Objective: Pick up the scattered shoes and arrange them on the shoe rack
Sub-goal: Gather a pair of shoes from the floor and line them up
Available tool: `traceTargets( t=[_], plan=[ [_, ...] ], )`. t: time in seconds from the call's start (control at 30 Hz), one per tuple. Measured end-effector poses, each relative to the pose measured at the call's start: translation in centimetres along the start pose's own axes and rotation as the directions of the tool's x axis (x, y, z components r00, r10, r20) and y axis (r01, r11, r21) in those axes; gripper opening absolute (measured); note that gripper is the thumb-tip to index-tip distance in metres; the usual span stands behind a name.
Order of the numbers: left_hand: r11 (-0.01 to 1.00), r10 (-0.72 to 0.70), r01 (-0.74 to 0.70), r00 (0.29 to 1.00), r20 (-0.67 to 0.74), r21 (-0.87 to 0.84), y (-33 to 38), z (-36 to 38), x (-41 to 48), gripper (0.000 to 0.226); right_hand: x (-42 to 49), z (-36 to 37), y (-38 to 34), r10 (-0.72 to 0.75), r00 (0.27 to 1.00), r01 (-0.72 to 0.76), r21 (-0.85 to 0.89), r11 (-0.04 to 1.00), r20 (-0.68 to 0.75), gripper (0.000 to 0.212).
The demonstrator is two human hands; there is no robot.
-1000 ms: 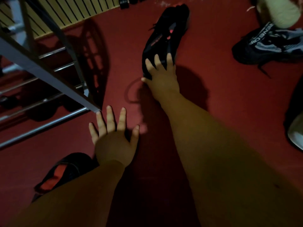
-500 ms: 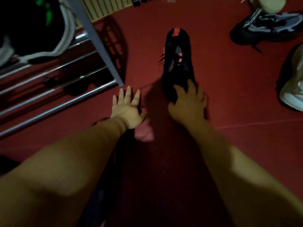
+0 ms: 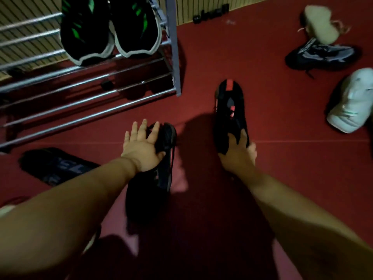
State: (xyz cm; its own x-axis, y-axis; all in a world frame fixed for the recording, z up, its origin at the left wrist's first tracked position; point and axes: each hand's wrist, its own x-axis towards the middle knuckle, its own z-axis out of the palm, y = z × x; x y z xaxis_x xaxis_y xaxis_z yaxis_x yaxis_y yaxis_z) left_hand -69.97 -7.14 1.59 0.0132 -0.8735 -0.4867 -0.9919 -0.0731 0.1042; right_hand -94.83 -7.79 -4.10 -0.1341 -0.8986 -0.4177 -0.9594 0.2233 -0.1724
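Observation:
My right hand [image 3: 238,156] grips the near end of a black shoe with red accents [image 3: 230,110], which lies lengthwise on the red floor. My left hand [image 3: 141,146] lies over the far end of a second black shoe [image 3: 153,182], fingers spread across its top and thumb wrapped round its side. That shoe runs back under my left forearm. The metal shoe rack [image 3: 90,98] stands at the upper left. A black and green pair of sneakers [image 3: 109,31] sits on its upper bars, while its lower bars are bare.
A dark shoe [image 3: 58,166] lies flat on the floor left of my left arm. At the right lie a grey-black sneaker [image 3: 323,55], a beige shoe [image 3: 321,25] and a white shoe [image 3: 351,102]. Small dark objects [image 3: 210,14] sit by the slatted wall.
My right hand has closed on the black and red shoe and drawn it nearer. My left hand left the floor and took hold of the second black shoe. My view tilted up toward the rack.

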Motion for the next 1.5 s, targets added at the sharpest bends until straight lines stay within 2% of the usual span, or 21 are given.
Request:
traceTargets(
  t=[0.13, 0.23, 0.3, 0.43, 0.5, 0.57, 0.63, 0.77, 0.87, 0.93, 1.07, 1.17, 1.27, 1.37, 1.5],
  plan=[
    [0.975, -0.077, 0.082, 0.996, 0.036, -0.205, -0.1, 0.8, -2.5, 0.090, -7.8, 1.4, 1.1, 0.060, 0.991, -0.056, -0.041, 0.998, 0.119, 0.076],
    [0.944, -0.103, 0.104, 0.995, 0.020, -0.315, -1.0, 2.0, -4.5, 0.091, -12.0, 3.0, 0.1, 0.115, 0.983, -0.110, -0.045, 0.993, 0.144, 0.075],
    [0.963, -0.076, 0.071, 0.997, -0.009, -0.262, -2.4, 3.0, -5.8, 0.093, -14.0, 3.7, -1.1, 0.135, 0.977, -0.126, -0.067, 0.990, 0.165, 0.077],
    [0.997, 0.071, -0.071, 0.997, -0.008, -0.036, -5.3, 4.0, -7.8, 0.093, -15.8, 2.9, -3.9, 0.204, 0.952, -0.175, -0.143, 0.974, 0.228, 0.086],
    [0.996, 0.084, -0.085, 0.996, -0.015, -0.029, -6.1, 3.8, -8.4, 0.092, -16.0, 2.2, -5.5, 0.204, 0.960, -0.178, -0.145, 0.973, 0.192, 0.088],
    [0.997, 0.074, -0.074, 0.997, -0.003, -0.034, -6.4, 3.8, -8.9, 0.091, -15.9, 2.0, -7.1, 0.135, 0.983, -0.114, -0.158, 0.981, 0.124, 0.086],
    [0.998, 0.066, -0.066, 0.998, -0.004, -0.004, -6.9, 4.3, -9.3, 0.090, -15.5, 2.2, -9.4, 0.054, 0.994, -0.045, -0.104, 0.994, 0.090, 0.085],
    [0.988, 0.074, -0.065, 0.995, -0.059, 0.137, -9.5, 4.8, -9.0, 0.086, -13.7, 5.2, -14.7, 0.028, 0.990, -0.038, 0.074, 0.997, 0.136, 0.090],
    [0.979, 0.011, 0.001, 0.998, -0.057, 0.202, -11.7, 5.1, -8.9, 0.083, -13.1, 7.9, -18.4, -0.042, 0.987, 0.009, 0.210, 0.978, 0.157, 0.112],
    [0.971, -0.040, 0.047, 0.999, -0.036, 0.233, -12.7, 5.3, -9.2, 0.079, -13.0, 8.9, -19.2, -0.013, 0.990, -0.018, 0.214, 0.977, 0.142, 0.115],
    [0.966, -0.147, 0.143, 0.989, 0.004, 0.215, -13.7, 5.8, -9.8, 0.079, -13.3, 9.5, -19.1, 0.014, 0.997, -0.030, 0.217, 0.976, 0.071, 0.113],
    [0.974, -0.163, 0.162, 0.987, -0.004, 0.160, -14.0, 5.7, -10.2, 0.083, -13.0, 9.2, -19.4, 0.029, 0.995, -0.055, 0.283, 0.958, 0.095, 0.108],
    [0.987, -0.147, 0.146, 0.989, 0.008, 0.073, -13.9, 5.2, -10.8, 0.086, -12.3, 7.9, -19.1, 0.058, 0.993, -0.095, 0.392, 0.915, 0.103, 0.103],
    [0.988, -0.141, 0.139, 0.990, 0.025, 0.059, -13.3, 5.0, -10.7, 0.085, -11.6, 6.8, -17.8, 0.040, 0.994, -0.085, 0.515, 0.853, 0.098, 0.099],
    [0.991, -0.135, 0.134, 0.990, 0.031, 0.032, -12.2, 5.0, -10.5, 0.084, -11.3, 5.1, -15.8, 0.005, 0.997, -0.059, 0.714, 0.697, 0.077, 0.097]
  ],
)
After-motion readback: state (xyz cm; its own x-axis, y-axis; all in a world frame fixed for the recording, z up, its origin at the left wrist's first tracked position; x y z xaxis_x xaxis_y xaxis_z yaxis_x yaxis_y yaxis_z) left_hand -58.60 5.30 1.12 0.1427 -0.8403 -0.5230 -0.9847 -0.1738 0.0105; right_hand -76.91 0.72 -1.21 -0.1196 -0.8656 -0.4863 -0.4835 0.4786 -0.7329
